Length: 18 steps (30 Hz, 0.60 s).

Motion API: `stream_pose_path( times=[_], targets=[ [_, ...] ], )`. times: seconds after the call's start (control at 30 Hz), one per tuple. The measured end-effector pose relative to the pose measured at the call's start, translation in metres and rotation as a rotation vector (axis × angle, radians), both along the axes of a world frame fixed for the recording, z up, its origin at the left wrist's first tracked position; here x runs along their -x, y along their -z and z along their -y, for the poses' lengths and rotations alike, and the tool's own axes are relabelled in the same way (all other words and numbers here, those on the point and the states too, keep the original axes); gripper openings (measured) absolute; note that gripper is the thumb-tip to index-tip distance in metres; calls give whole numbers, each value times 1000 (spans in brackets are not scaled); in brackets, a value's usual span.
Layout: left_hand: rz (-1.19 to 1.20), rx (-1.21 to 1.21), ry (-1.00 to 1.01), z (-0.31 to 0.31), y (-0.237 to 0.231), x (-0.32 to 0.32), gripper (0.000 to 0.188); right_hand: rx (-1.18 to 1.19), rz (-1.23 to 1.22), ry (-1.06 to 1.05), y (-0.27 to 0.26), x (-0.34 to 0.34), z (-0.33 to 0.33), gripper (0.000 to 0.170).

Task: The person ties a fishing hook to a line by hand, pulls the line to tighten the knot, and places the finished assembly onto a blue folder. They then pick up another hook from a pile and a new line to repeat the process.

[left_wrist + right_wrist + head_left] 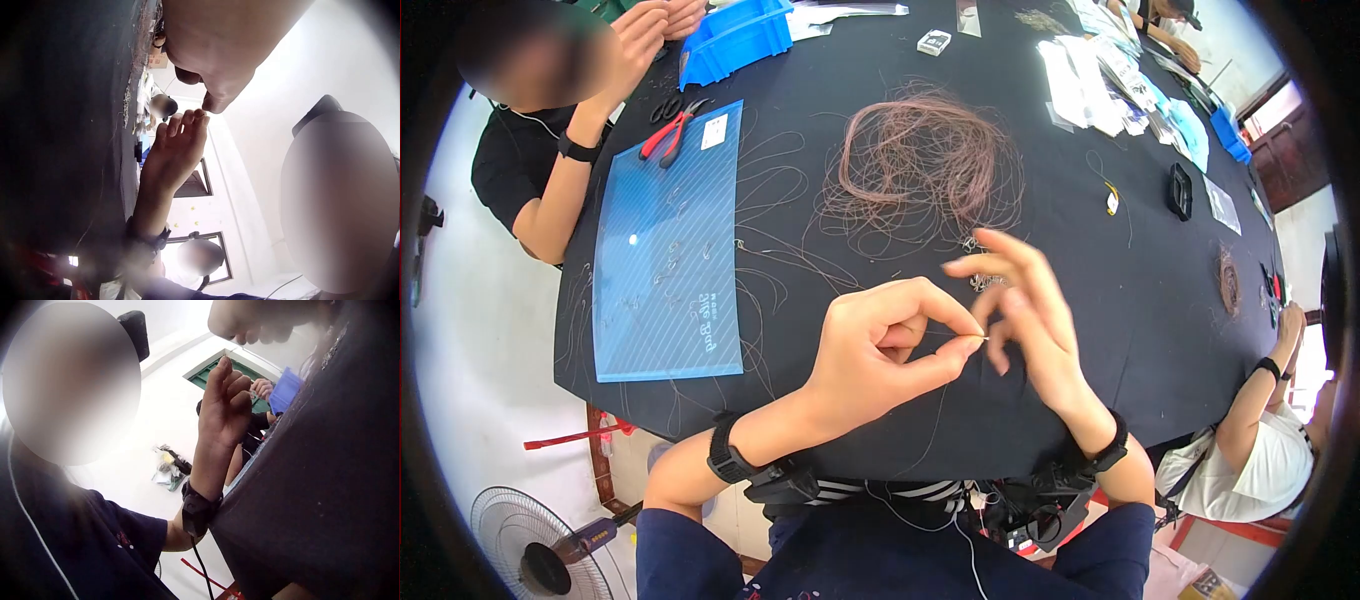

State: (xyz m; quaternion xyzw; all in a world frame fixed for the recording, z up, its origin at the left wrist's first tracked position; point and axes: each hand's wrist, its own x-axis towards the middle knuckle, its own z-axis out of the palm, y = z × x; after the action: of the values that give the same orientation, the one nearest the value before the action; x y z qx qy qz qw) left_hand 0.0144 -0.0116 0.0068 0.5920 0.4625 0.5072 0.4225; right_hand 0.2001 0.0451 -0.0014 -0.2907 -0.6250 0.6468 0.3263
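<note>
In the head view my left hand (pixel 880 345) pinches a thin fishing line between thumb and forefinger, above the black table. A tiny gold-coloured tip (pixel 984 338) pokes out at the fingertips; I cannot tell what it is. Below that hand a strand of line (pixel 941 405) hangs down toward the table's near edge. My right hand (pixel 1035 325), blurred, is close beside the left fingertips, fingers loosely bent and spread. Just beyond it lies a small pile of metal hooks (pixel 983 282), partly hidden by its fingers. The right wrist view shows the left hand (pixel 226 403) with its fingers curled.
A large tangle of brown line (pixel 930 165) lies ahead. On the left, a blue plastic sheet (pixel 665 260) bears several hooks with trailing lines and red-handled pliers (pixel 668 138). A blue bin (pixel 738 42) and white packets (pixel 1090 85) stand farther back. Other people sit around the table.
</note>
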Motion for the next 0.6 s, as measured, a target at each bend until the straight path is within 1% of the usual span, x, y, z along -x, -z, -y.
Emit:
stream_pose_path(
  times=[0.07, 0.1, 0.13, 0.2, 0.23, 0.27, 0.33, 0.4, 0.47, 0.53, 0.6],
  targets=[
    [11, -40, 21, 0, 0, 0, 15, 166, -34, -183, 10, 5, 0, 53],
    [19, -71, 21, 0, -1, -2, 15, 229, 80, -358, 4, 5, 1, 61],
    [28, -99, 22, 0, -1, -2, 15, 295, 154, -467, -4, 5, 2, 52],
    [27, -128, -51, -2, -1, 2, 13, 201, 160, -667, 14, 1, 0, 35],
    [25, -144, -90, -3, -1, 5, 12, 247, 194, -642, -14, 1, -2, 25],
    [24, -159, -129, -3, -1, 7, 11, 133, 187, -531, -20, -2, -2, 26],
    [45, -101, -167, -3, -4, 8, 9, 256, 102, -294, -26, -22, -8, 30],
    [70, -65, -168, -4, -3, 9, 9, 51, -235, -80, -17, -35, -19, 34],
    [81, -22, -107, -2, -5, 10, 9, -101, -410, -13, -27, -42, -34, 35],
    [88, 14, -72, -3, -5, 9, 8, 2, -633, 17, -29, -47, -40, 33],
    [73, 45, -51, -2, -5, 8, 8, 140, -787, 5, -31, -51, -42, 29]
  ],
)
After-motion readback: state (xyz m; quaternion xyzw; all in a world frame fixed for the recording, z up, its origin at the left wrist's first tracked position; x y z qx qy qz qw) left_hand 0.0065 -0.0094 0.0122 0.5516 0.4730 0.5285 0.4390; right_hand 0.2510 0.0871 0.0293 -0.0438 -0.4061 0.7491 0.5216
